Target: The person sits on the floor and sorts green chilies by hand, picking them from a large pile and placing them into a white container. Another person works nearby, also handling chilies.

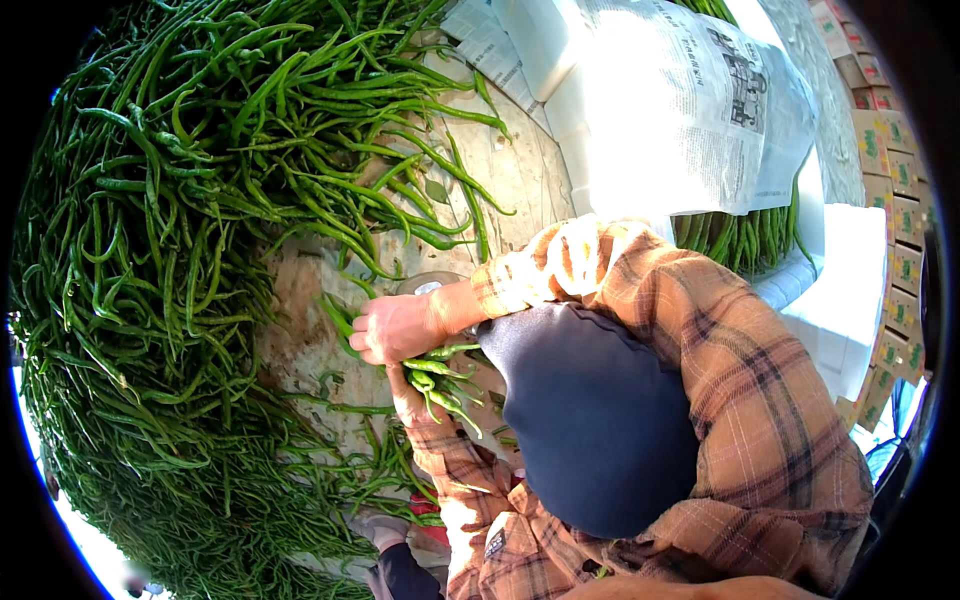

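Note:
My right hand (392,328) is closed over a small bunch of long green chili peppers (440,378). Some peppers poke out past its fingers on the left, while others show their stem ends on the right. From below, my left hand (404,394) meets the bunch; its fingers are hidden under the right hand. A huge heap of the same green chili peppers (150,260) fills the left side, its loose edge spreading toward my hands. Dark cloth of a cap (600,420) covers the middle of the view between my plaid sleeves.
Stained pale sheeting (310,290) lies under the peppers. At the upper right, printed newspaper (690,110) covers a white foam box (570,120) with peppers showing beneath. Cardboard cartons (900,220) stand stacked along the far right. A grey shoe (378,527) is near the heap's lower edge.

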`<move>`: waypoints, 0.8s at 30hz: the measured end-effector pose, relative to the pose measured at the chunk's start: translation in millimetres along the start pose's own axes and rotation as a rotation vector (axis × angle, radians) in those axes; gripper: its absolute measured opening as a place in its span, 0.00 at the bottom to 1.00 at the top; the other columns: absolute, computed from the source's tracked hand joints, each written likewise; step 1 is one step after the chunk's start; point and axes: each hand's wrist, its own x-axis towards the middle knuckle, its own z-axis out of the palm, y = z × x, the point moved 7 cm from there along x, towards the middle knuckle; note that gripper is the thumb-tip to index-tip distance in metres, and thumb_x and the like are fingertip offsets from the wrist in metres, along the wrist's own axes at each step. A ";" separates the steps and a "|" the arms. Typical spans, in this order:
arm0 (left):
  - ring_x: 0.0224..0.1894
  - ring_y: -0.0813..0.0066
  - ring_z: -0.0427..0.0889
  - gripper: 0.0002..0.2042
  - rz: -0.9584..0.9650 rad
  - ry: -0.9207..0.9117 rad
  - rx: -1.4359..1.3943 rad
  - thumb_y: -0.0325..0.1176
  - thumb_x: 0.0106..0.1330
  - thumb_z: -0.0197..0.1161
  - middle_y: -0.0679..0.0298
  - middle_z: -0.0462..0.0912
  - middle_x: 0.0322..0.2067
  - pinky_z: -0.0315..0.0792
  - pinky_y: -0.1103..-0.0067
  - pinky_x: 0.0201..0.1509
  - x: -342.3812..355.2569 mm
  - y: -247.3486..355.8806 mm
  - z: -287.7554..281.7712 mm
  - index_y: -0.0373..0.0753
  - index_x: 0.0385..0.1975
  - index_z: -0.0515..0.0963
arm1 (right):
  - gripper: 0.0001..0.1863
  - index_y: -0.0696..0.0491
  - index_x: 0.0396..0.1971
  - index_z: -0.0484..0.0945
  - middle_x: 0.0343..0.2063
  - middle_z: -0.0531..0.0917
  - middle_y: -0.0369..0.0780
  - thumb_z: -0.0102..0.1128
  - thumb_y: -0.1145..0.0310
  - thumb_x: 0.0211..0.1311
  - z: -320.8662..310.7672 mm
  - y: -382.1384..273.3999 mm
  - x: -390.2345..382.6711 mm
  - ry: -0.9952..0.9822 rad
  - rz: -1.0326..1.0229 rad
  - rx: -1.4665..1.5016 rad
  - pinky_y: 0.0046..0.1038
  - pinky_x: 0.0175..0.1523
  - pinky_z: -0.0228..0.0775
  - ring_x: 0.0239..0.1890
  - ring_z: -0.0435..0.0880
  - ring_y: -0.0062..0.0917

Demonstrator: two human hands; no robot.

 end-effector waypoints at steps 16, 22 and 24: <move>0.39 0.71 0.72 0.20 -0.009 -0.459 -0.249 0.34 0.59 0.63 0.66 0.69 0.38 0.70 0.73 0.47 -5.0 21.1 23.5 0.38 0.49 0.65 | 0.14 0.55 0.40 0.74 0.35 0.77 0.46 0.54 0.68 0.52 -0.6 182.0 -214.2 0.369 1.382 -0.291 0.40 0.45 0.71 0.42 0.77 0.42; 0.37 0.72 0.68 0.23 0.037 -0.358 -0.129 0.35 0.58 0.63 0.65 0.67 0.38 0.68 0.75 0.42 -2.2 25.6 -5.6 0.36 0.50 0.65 | 0.13 0.58 0.37 0.75 0.30 0.81 0.51 0.51 0.67 0.55 0.9 192.8 -223.6 0.578 1.341 0.126 0.40 0.41 0.72 0.33 0.80 0.43; 0.36 0.73 0.67 0.22 0.052 -0.342 -0.115 0.35 0.58 0.63 0.66 0.67 0.37 0.68 0.76 0.42 -6.5 23.0 2.3 0.37 0.50 0.65 | 0.13 0.57 0.34 0.77 0.25 0.81 0.47 0.52 0.63 0.59 -21.3 202.8 -241.8 0.766 1.241 0.182 0.37 0.37 0.71 0.29 0.81 0.37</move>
